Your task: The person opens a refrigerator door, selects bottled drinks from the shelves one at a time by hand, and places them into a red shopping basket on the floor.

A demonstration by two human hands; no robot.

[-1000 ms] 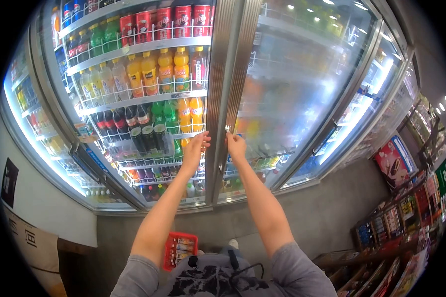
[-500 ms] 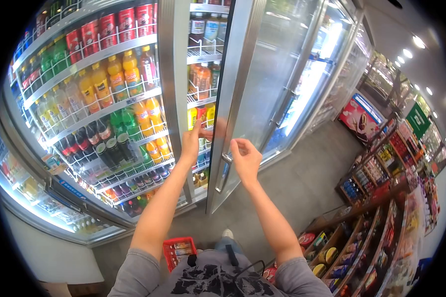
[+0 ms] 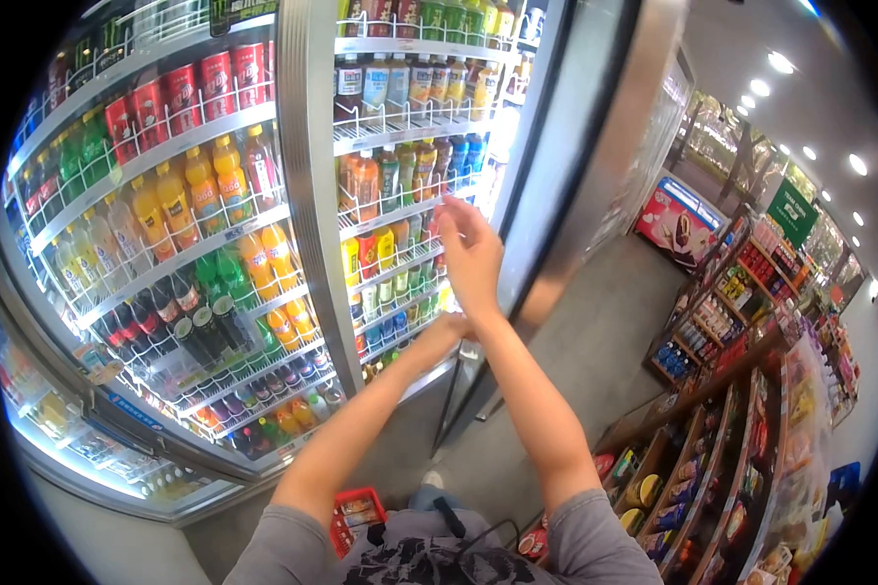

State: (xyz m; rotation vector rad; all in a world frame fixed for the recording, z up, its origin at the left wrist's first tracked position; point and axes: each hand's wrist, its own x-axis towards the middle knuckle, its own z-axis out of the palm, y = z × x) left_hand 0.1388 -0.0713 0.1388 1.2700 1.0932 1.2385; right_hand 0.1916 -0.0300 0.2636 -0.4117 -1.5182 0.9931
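The glass fridge door (image 3: 595, 166) stands swung wide, with lit drink shelves (image 3: 415, 127) behind it. My left hand (image 3: 449, 331) is low, at the inner side of the door near its edge. Its fingers are hidden behind my right wrist, so I cannot see whether they grip the door. Above it, my right hand (image 3: 473, 258) is raised in front of the shelves, fingers loosely bent and apart, holding nothing. Orange drink bottles (image 3: 362, 185) and yellow and red bottles (image 3: 368, 255) stand on the shelves just beyond it.
A shut fridge section on the left holds red cans (image 3: 180, 93) and orange juice bottles (image 3: 197, 180). By my feet sits a red shopping basket (image 3: 357, 517). Snack shelves (image 3: 693, 487) line the right side. Farther off is a chest freezer (image 3: 681, 219).
The fridge door has swung farther open to the right, showing more drinks. My left hand has moved down and right; my right hand has come away from the handle and risen.
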